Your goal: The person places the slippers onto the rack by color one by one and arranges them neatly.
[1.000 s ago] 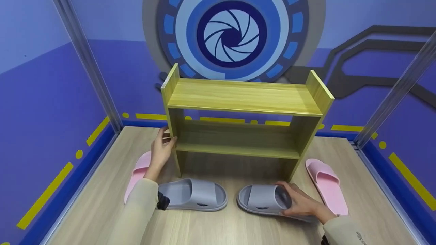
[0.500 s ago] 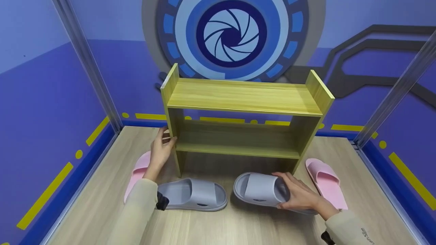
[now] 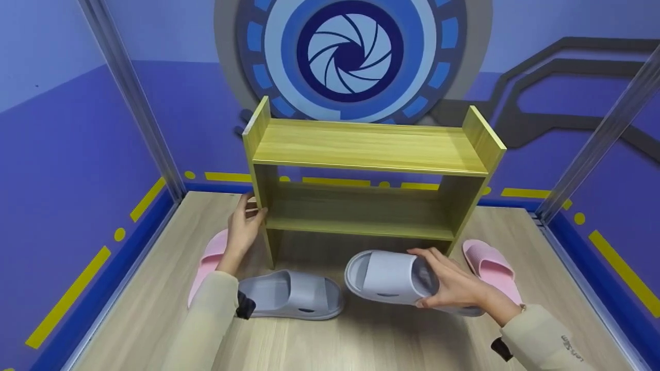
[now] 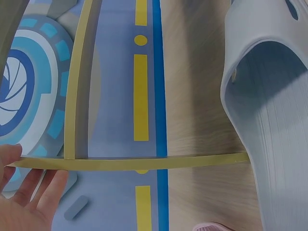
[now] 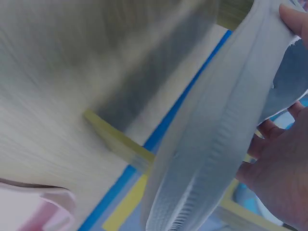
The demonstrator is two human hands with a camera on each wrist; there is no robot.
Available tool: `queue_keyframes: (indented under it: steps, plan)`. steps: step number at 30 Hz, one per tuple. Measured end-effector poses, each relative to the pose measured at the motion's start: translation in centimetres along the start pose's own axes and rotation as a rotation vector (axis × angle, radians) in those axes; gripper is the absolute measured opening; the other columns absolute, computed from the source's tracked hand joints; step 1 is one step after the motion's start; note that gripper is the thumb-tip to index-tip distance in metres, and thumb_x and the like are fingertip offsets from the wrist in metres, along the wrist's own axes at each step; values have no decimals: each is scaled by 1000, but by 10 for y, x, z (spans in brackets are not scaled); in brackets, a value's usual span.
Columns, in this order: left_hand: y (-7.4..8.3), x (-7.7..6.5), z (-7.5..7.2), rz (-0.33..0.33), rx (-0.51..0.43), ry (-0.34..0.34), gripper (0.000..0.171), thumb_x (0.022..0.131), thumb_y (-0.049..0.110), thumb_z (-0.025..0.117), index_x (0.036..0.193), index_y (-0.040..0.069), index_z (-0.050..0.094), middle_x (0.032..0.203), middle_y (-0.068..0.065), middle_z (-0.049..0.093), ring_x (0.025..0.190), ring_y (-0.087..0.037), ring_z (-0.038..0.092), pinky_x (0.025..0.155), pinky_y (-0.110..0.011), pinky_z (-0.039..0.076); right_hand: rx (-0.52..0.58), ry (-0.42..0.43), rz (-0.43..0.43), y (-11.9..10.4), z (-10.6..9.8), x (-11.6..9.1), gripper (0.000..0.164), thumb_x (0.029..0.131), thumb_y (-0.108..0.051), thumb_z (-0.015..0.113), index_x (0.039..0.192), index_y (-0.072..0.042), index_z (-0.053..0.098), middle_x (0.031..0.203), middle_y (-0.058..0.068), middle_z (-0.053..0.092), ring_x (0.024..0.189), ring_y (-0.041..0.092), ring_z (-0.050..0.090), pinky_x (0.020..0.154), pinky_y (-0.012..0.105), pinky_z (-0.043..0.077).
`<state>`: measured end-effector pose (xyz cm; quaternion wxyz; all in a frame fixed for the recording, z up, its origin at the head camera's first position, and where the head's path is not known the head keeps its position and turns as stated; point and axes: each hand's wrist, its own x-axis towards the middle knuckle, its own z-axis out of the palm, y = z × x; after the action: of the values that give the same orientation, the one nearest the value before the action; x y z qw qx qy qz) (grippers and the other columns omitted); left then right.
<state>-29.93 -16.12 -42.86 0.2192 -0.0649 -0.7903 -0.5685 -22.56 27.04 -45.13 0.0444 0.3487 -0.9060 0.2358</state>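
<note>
My right hand [image 3: 454,281] grips a grey slide slipper [image 3: 386,275] by its sides, behind the strap, and holds it above the floor with the toe pointing left. In the right wrist view the sole edge of that slipper [image 5: 207,144] fills the middle. With thumb and fingers on either side of the panel, my left hand [image 3: 245,226] pinches the left upright of the wooden shelf [image 3: 361,147]. The same grip of the left hand [image 4: 36,192] shows in the left wrist view. A second grey slipper [image 3: 309,293] lies on the floor near the left sleeve, its heel partly hidden.
One pink slipper [image 3: 209,257] lies left of the shelf, partly behind the left arm. Another pink slipper [image 3: 492,265] lies to the right, partly behind the right hand. Blue-purple walls [image 3: 175,113] enclose the wood-patterned floor [image 3: 309,345] at the back and sides.
My right hand has lifted the grey slipper off the floor and carried it up and slightly left, toward the shelf. The left hand has stayed on the shelf's upright.
</note>
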Motion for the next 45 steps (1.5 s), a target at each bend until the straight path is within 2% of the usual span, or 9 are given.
queue_keyframes:
  steps: [9,14,17,21,24,34,42,45]
  plan:
    - [0,1,1,-26,32,-2,37,83,5,58,118,3,46,101,-21,56,91,-31,56,76,-40,47,-27,-48,62,-25,-35,12,94,58,-56,71,134,-23,29,114,1,42,93,17,46,68,34,43]
    - [2,1,-1,-30,40,-5,38,84,6,58,119,4,46,101,-21,56,92,-31,56,76,-41,47,7,-39,21,-33,-50,20,92,61,-51,73,134,-17,30,115,3,41,95,17,45,70,35,44]
    - [2,0,-1,-37,40,-12,38,84,7,58,120,4,45,101,-21,56,92,-31,56,77,-41,46,16,-37,-6,-36,-57,24,89,63,-48,72,135,-21,27,114,2,41,96,16,44,71,34,45]
    - [2,0,-1,-36,37,-17,39,84,7,58,120,4,45,102,-21,56,93,-31,55,77,-41,46,-2,-56,38,-44,-69,28,87,65,-50,70,135,-32,22,116,0,40,95,16,45,70,33,45]
    - [3,0,-2,-35,36,-17,39,84,6,58,120,4,45,101,-20,56,92,-30,56,76,-41,47,-33,-63,73,-50,-78,32,87,64,-52,69,135,-35,22,117,-1,40,93,17,46,67,31,44]
    - [2,0,-2,-36,37,-12,39,83,6,59,120,4,46,100,-20,57,91,-30,57,74,-40,48,-105,-53,55,-67,-107,45,87,64,-53,69,135,-30,24,117,0,41,88,16,48,63,31,43]
    - [2,0,-1,-38,40,-7,39,83,5,59,120,3,46,100,-20,57,91,-31,57,74,-40,47,-130,-53,37,-79,-125,56,87,65,-52,69,135,-21,28,119,3,42,88,16,48,63,32,44]
    - [1,1,-1,-37,39,-7,39,83,5,59,120,3,46,100,-20,56,91,-30,56,74,-40,48,-140,-56,40,-85,-133,60,87,65,-53,69,135,-23,28,118,2,42,89,16,48,64,32,43]
